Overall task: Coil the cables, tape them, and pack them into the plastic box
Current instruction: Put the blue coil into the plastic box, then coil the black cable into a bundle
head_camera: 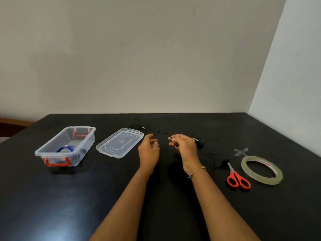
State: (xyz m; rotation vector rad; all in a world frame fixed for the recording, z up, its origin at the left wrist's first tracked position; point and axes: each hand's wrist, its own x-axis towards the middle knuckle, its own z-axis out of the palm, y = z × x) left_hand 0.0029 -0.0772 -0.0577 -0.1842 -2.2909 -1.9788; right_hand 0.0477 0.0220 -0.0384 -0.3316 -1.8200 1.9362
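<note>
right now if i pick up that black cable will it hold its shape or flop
Probably flop: the black cable is thin and lies in loose curves on the table. It looks light, so it may drag and tangle. The right hand seems to pinch one end; the left hand hovers nearby.

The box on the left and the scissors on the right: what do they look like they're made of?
The box looks like clear, glossy plastic: you see a blue coil through its wall, and its clips are red, likely plastic too. The scissors have pale grey blades, probably metal, and smooth orange-red handles that look like plastic.
</note>
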